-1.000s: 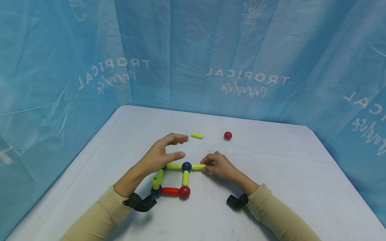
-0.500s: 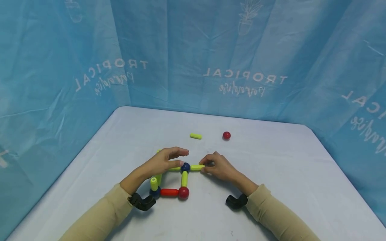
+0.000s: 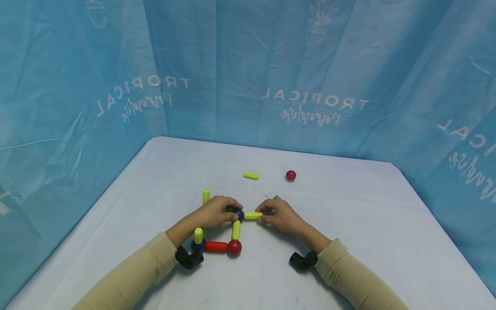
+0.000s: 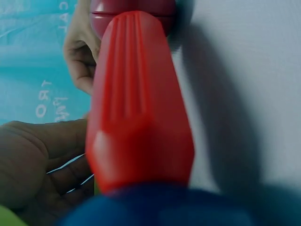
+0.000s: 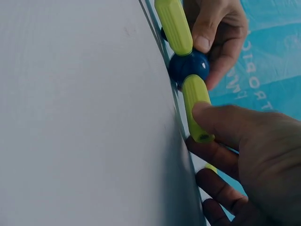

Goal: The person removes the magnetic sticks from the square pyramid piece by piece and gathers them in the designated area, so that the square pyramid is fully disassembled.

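Note:
My left hand (image 3: 215, 212) pinches a dark blue ball (image 5: 178, 69) at the far right corner of a frame of magnetic sticks and balls. Thumb and fingers of my right hand (image 3: 282, 214) hold a lime-green stick (image 5: 192, 99) whose other end meets that ball. Another green stick (image 3: 236, 230) runs from the blue ball to a red ball (image 3: 234, 247). A red stick (image 4: 136, 94) links the red ball to a near-left blue ball (image 3: 197, 246), which carries an upright green stick (image 3: 198, 235). My left hand hides the frame's far side.
A loose green stick (image 3: 251, 175) and a loose red ball (image 3: 291, 175) lie farther back on the white table (image 3: 348, 206). At the far left corner of the frame, a green stick (image 3: 206, 196) stands upright. Blue curtains (image 3: 248, 64) surround the table.
My left hand has come down and to the right, from hovering with spread fingers to pinching the blue ball. My right hand stays on the green stick.

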Tool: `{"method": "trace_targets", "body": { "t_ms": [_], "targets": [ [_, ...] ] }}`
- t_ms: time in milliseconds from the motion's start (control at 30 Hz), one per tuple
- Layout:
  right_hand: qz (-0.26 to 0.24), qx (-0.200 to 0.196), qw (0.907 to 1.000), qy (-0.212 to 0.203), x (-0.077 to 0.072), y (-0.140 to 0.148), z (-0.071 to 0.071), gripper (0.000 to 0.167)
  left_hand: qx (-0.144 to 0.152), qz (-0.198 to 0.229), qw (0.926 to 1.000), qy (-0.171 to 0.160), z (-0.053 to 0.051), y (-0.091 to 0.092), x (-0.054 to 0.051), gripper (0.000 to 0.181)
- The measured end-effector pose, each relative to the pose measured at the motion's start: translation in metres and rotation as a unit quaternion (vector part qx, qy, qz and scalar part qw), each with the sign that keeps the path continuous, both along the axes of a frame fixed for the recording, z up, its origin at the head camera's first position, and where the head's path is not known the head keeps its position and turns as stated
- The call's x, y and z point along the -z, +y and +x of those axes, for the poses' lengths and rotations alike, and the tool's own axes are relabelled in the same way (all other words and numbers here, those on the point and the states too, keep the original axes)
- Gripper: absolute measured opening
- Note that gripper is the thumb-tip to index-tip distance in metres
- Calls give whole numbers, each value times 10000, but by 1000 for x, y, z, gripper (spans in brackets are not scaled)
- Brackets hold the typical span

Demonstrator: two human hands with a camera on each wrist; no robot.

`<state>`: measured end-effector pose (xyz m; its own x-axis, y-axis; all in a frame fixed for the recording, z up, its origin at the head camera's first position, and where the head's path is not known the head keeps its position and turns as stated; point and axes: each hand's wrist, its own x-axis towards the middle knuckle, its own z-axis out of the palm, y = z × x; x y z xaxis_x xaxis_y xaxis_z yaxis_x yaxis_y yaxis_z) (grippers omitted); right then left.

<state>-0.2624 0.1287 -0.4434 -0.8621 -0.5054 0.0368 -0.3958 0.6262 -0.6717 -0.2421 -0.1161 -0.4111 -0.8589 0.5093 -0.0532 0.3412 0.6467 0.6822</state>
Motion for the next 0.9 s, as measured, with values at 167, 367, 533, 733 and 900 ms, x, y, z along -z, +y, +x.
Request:
{"method": "trace_targets", "body": {
  "t_ms": [167,367,533,733,900],
  "targets": [
    [-1,-7,9998,215,2,-1,1,24,-17,-99,9999,119,0,0,0,30],
    [24,67,9998,176,1,-1,3,21,-142,-142,9997,168,3,2,-1,30],
    [107,406,9990,120,-3,7,1,20,-281,-214,9992,188,4,3,-1,30],
    [-7,940,9953,253,-10,13,-21,19,-477,-251,9982,250,6,-2,-1,31],
    [-50,1076,9930,489,-13,1,-46,20,-486,-195,9984,236,8,-1,-1,30]
  ]
}}
